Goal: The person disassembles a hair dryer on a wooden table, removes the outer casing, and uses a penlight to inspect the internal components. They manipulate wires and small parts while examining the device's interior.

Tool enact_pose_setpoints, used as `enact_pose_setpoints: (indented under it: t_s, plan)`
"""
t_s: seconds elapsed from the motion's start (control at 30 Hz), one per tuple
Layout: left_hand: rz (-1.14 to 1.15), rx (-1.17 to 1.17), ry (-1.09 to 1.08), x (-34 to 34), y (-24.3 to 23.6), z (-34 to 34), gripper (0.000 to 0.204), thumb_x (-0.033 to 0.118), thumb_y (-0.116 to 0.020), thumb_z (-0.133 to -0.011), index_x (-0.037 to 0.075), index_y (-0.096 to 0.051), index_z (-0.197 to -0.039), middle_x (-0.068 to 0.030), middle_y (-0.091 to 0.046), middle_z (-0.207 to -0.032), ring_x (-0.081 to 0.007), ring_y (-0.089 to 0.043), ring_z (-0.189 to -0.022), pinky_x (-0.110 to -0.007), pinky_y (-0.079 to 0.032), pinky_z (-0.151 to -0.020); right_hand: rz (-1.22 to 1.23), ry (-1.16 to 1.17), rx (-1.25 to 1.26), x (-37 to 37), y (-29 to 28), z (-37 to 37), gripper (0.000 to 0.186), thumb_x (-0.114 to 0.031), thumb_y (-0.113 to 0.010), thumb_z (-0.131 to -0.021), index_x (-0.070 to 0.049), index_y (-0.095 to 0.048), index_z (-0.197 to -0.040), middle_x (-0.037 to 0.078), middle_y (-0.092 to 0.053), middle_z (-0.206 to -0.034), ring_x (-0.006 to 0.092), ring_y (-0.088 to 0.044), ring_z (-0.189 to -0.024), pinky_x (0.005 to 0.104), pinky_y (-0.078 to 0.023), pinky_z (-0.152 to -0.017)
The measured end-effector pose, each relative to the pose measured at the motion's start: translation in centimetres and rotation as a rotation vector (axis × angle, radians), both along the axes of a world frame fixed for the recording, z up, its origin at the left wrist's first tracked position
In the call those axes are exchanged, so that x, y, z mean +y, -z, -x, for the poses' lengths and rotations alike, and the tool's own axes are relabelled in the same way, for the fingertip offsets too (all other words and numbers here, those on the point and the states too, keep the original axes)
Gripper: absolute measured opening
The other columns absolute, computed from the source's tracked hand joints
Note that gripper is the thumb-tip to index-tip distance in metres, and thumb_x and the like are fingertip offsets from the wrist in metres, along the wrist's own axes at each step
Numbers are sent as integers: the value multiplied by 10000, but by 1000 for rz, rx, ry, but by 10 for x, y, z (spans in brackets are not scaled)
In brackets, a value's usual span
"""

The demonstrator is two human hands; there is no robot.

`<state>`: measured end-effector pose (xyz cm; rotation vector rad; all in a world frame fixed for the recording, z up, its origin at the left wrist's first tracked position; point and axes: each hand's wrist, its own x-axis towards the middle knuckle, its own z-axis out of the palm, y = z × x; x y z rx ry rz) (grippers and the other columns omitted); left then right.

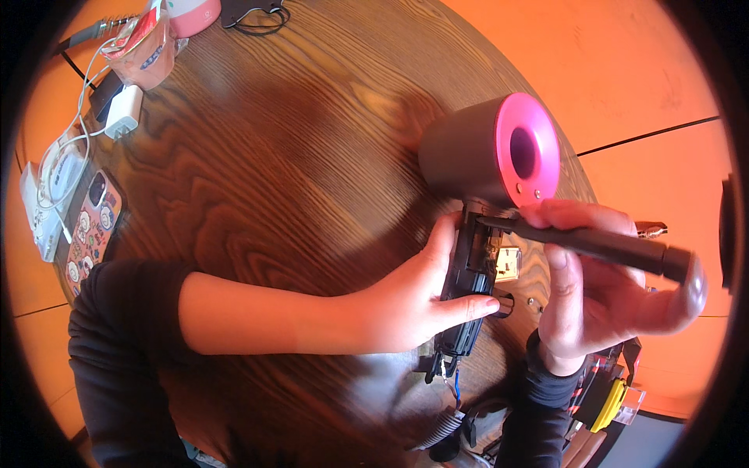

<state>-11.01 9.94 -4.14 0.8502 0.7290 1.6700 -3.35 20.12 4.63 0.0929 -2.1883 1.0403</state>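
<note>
A hair dryer [462, 156] with a grey barrel and bright pink ring lies on the wooden table, its handle stripped to the black inner parts [472, 269]. My left hand [413, 300] is closed round that handle, thumb across the front. In my right hand [585, 285] is a dark pen-shaped screwdriver [605, 243], held sideways with a finger over its rounded end. Its tip touches or nearly touches the top of the handle, just below the barrel; the exact contact is too small to tell. Wires [457, 386] and a ribbed grey cord [441, 430] hang from the handle's lower end.
Beside the handle sits a small box of bits [509, 264], with tiny screws [531, 301] close by. A phone in a patterned case [95, 226], a white charger [123, 111] with cable and a plastic cup [148, 58] line the left edge. A yellow-black item [612, 405] is at lower right.
</note>
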Motion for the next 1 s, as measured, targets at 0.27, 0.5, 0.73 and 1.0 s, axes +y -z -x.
enact_pose_setpoints:
  t_s: [0.27,0.5,0.73,1.0]
  plan:
    - [-15,40,-12,-1,-2,1,810,-8,-558,-835,66,43,-1373,-112,-275,-1333,-165,-308,-1217,-309,-325,-965,61,-35,-43,1,1,-1,349,-68,-529,-844,9,-348,-1133,221,-555,-993,319,-592,-879,404,-476,-820]
    - [1,5,1,-1,2,0,794,0,-566,-833,68,16,-1368,-118,-281,-1328,-176,-295,-1227,-320,-322,-973,199,-97,-166,7,-2,-3,294,-107,-527,-854,90,-455,-1060,210,-555,-1018,325,-587,-903,408,-461,-860]
    - [-21,191,-112,0,0,0,732,3,-579,-829,63,-59,-1341,-101,-389,-1226,-150,-395,-1130,-291,-368,-919,-46,1,-23,6,2,-6,264,-77,-564,-831,53,-462,-1038,217,-577,-964,286,-614,-813,378,-507,-763]
    - [52,-126,75,-6,-6,4,781,-12,-559,-832,147,10,-1342,-83,-486,-1023,-152,-533,-935,-332,-461,-818,104,45,302,17,-5,-21,412,-26,-595,-808,14,-391,-1164,232,-564,-975,289,-625,-805,387,-542,-722]
